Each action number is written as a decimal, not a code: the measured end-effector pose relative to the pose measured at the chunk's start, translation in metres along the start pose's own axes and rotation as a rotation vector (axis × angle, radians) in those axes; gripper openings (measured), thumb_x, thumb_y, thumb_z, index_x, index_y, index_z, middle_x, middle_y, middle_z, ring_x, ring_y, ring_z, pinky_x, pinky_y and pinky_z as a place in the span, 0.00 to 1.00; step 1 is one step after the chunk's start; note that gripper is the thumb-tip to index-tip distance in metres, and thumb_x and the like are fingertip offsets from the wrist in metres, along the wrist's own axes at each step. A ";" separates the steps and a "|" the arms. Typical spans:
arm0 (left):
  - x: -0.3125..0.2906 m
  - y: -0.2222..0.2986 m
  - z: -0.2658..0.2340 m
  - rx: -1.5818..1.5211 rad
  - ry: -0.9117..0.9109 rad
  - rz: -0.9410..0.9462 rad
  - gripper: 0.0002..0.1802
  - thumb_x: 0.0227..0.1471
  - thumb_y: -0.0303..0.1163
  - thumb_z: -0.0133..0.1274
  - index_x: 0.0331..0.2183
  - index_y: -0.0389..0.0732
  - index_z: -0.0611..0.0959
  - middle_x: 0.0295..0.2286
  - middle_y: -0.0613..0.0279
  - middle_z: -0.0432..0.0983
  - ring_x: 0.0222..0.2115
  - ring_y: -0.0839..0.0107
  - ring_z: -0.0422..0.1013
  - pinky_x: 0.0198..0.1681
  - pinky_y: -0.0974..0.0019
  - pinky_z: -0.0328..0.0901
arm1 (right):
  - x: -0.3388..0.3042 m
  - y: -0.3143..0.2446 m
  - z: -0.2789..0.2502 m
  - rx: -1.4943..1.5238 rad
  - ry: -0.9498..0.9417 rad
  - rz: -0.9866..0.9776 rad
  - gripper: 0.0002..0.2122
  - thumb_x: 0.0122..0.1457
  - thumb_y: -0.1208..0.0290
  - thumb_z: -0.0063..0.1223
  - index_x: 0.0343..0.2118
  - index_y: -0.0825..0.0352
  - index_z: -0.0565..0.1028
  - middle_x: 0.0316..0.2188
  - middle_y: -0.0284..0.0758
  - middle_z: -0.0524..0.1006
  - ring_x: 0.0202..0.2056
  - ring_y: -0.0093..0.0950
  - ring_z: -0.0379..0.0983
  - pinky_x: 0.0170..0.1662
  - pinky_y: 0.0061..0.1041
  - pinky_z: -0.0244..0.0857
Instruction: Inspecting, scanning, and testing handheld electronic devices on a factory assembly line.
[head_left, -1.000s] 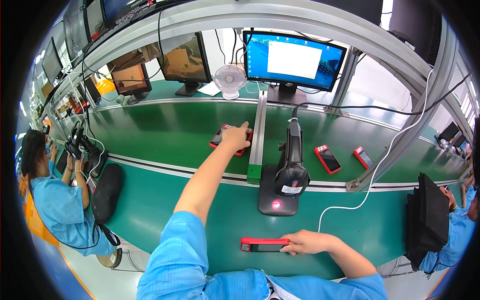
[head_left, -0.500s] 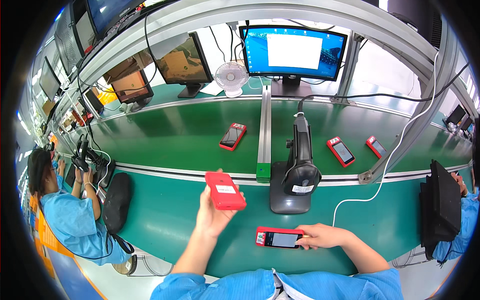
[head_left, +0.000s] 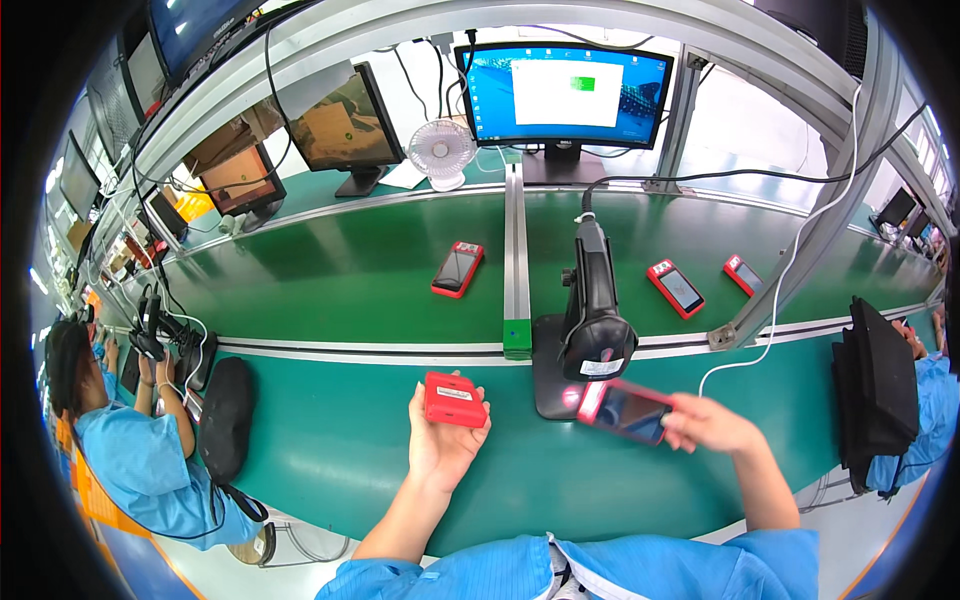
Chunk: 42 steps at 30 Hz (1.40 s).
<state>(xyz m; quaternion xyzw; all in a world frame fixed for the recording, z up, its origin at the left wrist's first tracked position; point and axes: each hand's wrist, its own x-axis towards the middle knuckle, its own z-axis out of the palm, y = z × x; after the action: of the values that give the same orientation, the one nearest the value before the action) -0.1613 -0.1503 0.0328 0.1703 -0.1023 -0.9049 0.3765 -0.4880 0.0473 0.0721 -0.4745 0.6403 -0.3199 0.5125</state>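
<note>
My left hand [head_left: 443, 456] is closed around a red handheld terminal [head_left: 455, 412], its back with a white label facing up. In my right hand [head_left: 714, 425] is a second red handheld terminal [head_left: 630, 414], screen up and slightly blurred by motion. That one hangs just under the head of a black barcode scanner [head_left: 597, 348], which stands upright on a dark base [head_left: 550, 385]. A pinkish-red glow falls beside the terminal's far end, over the base.
Red terminals lie on the green belt: one [head_left: 458, 269] left of the metal divider [head_left: 516, 270], two [head_left: 676, 288] to the right. Behind are a lit monitor [head_left: 565, 100] and a white fan [head_left: 442, 150]. A white cable [head_left: 790, 290] crosses at right; a black case [head_left: 226, 420] lies left, near a co-worker.
My right hand has lifted its terminal off the table, rightward and up to the scanner. The left-hand terminal has tilted and shifted slightly. A green box has appeared on the monitor.
</note>
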 end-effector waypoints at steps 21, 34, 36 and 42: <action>0.001 -0.011 0.001 0.449 0.064 0.114 0.18 0.61 0.51 0.44 0.45 0.50 0.66 0.41 0.58 0.71 0.40 0.60 0.74 0.40 0.60 0.73 | 0.096 0.016 -0.025 -0.576 0.499 -0.232 0.17 0.66 0.59 0.36 0.37 0.69 0.71 0.29 0.47 0.73 0.33 0.46 0.72 0.40 0.36 0.63; -0.012 -0.038 0.014 0.691 0.072 0.072 0.21 0.59 0.47 0.49 0.45 0.51 0.60 0.42 0.58 0.67 0.42 0.61 0.73 0.40 0.60 0.72 | 0.048 -0.067 0.096 -0.966 0.419 -0.732 0.13 0.52 0.73 0.60 0.39 0.65 0.69 0.23 0.37 0.76 0.25 0.35 0.76 0.24 0.31 0.67; -0.017 -0.043 0.012 0.758 0.062 0.164 0.21 0.58 0.43 0.52 0.45 0.51 0.59 0.43 0.58 0.66 0.44 0.61 0.71 0.40 0.58 0.72 | 0.045 -0.064 0.097 -0.973 0.361 -0.705 0.13 0.53 0.73 0.60 0.39 0.66 0.69 0.22 0.37 0.76 0.25 0.36 0.76 0.24 0.31 0.67; -0.013 -0.053 0.002 0.909 -0.050 0.357 0.24 0.56 0.37 0.54 0.48 0.49 0.58 0.43 0.58 0.62 0.47 0.64 0.67 0.42 0.56 0.73 | 0.047 -0.045 0.095 -0.842 0.273 -0.569 0.16 0.54 0.74 0.58 0.44 0.68 0.66 0.25 0.40 0.77 0.28 0.40 0.77 0.29 0.34 0.70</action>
<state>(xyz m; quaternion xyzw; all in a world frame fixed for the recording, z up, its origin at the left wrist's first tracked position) -0.1878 -0.1039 0.0213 0.2754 -0.5236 -0.6939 0.4105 -0.3851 -0.0047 0.0701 -0.7486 0.6200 -0.2202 0.0820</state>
